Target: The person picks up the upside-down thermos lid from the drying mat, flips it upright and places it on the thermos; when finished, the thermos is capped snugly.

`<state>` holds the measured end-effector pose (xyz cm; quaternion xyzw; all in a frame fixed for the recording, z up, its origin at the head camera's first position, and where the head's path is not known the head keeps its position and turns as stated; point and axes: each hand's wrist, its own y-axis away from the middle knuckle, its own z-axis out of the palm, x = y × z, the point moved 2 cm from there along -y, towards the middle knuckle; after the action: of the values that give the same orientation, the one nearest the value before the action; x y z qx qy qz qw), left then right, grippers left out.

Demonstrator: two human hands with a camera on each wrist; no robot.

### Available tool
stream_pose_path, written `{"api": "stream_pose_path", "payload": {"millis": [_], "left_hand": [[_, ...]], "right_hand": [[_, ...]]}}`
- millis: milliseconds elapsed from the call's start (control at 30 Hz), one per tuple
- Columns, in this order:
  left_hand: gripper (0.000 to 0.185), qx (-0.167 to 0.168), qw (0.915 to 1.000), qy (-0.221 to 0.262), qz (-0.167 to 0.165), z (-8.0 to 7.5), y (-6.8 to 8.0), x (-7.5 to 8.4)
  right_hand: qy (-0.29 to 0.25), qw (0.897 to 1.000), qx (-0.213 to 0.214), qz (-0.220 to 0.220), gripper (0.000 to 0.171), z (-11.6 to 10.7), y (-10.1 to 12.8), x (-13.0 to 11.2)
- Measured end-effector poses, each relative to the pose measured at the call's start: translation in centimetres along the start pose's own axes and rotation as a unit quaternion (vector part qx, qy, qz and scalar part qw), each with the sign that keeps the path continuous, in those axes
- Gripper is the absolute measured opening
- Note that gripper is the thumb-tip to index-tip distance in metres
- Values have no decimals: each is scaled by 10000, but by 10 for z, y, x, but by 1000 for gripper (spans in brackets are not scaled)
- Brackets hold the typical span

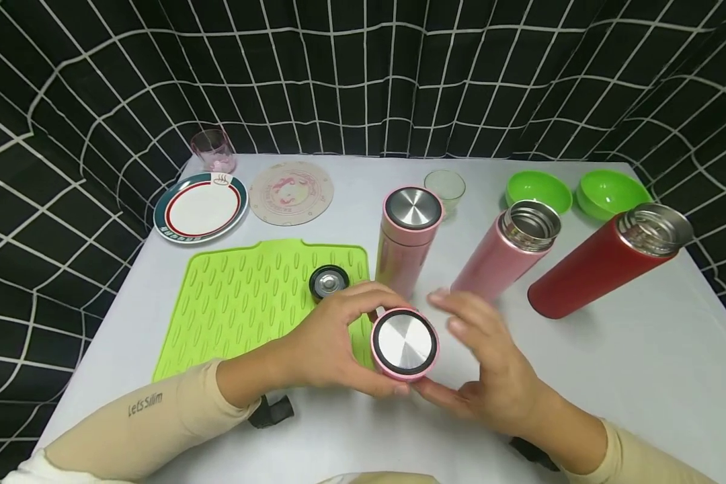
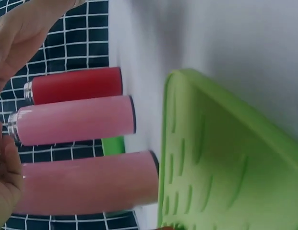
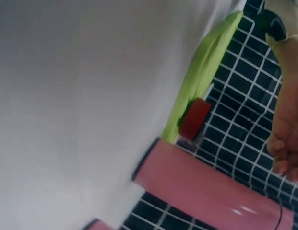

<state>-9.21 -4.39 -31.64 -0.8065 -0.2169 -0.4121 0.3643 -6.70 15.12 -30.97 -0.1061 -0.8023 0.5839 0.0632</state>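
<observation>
My left hand (image 1: 333, 336) grips a pink bottle lid (image 1: 404, 341) from the left in the head view, thumb and fingers around its sides. The lid has a silver disc and a black ring facing up. My right hand (image 1: 496, 363) is at the lid's right, thumb by its lower edge and blurred fingers spread away from it. Behind the lid stands a capped pink thermos (image 1: 402, 255). To its right are an uncapped pink thermos (image 1: 496, 262) and an uncapped red thermos (image 1: 599, 269). A red lid (image 3: 195, 119) lies underside up on the green silicone mat (image 1: 236, 309).
At the back left are a rimmed plate (image 1: 199, 208), a pinkish glass (image 1: 214, 149) and a round printed mat (image 1: 292, 193). A clear glass (image 1: 445, 187) stands behind the capped thermos. Two green bowls, one left (image 1: 538, 191) and one right (image 1: 608, 193), sit at the back right.
</observation>
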Motion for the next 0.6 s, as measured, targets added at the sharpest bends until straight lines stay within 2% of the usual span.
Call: {"api": "stream_pose_path", "payload": {"millis": [67, 100, 167, 200, 233, 267, 333, 367, 400, 433, 467, 500, 533, 600], "left_hand": [[68, 72, 9999, -93, -9, -4, 1, 2], [67, 108, 9998, -180, -3, -7, 1, 2], [67, 150, 9993, -331, 39, -11, 2, 3], [67, 185, 9990, -406, 65, -13, 2, 4], [67, 216, 9986, -477, 79, -15, 3, 4], [67, 242, 9983, -522, 70, -17, 3, 4], [67, 284, 9981, -555, 7, -21, 3, 5], [67, 307, 9980, -546, -37, -23, 3, 5], [67, 324, 9980, -535, -75, -25, 3, 6], [67, 335, 9980, -517, -115, -26, 3, 6], [67, 348, 9980, -511, -139, -28, 3, 7], [67, 367, 9979, -515, -151, -29, 3, 7], [67, 386, 9978, -522, -147, -30, 3, 8], [67, 423, 9974, -576, -120, -31, 3, 9]], "right_hand": [[199, 9960, 634, 593, 76, -2, 4, 5], [394, 9897, 946, 997, 85, -5, 6, 7], [615, 9687, 1199, 2083, 100, -17, 14, 14], [651, 9508, 1163, 2796, 104, -25, 18, 18], [578, 9247, 1040, 3616, 107, -33, 23, 22], [491, 8913, 799, 4436, 110, -39, 28, 27], [229, 8187, 165, 5735, 113, -49, 40, 37], [77, 7822, -110, 6229, 113, -51, 44, 42], [-70, 7521, -328, 6582, 109, -52, 48, 47], [-274, 7308, -512, 6802, 104, -53, 52, 53], [-393, 7191, -703, 6902, 99, -52, 55, 58], [-417, 7138, -883, 6935, 94, -52, 58, 63], [-344, 7118, -1033, 6939, 89, -51, 61, 67], [-51, 7159, -1269, 6865, 78, -51, 65, 74]]}}
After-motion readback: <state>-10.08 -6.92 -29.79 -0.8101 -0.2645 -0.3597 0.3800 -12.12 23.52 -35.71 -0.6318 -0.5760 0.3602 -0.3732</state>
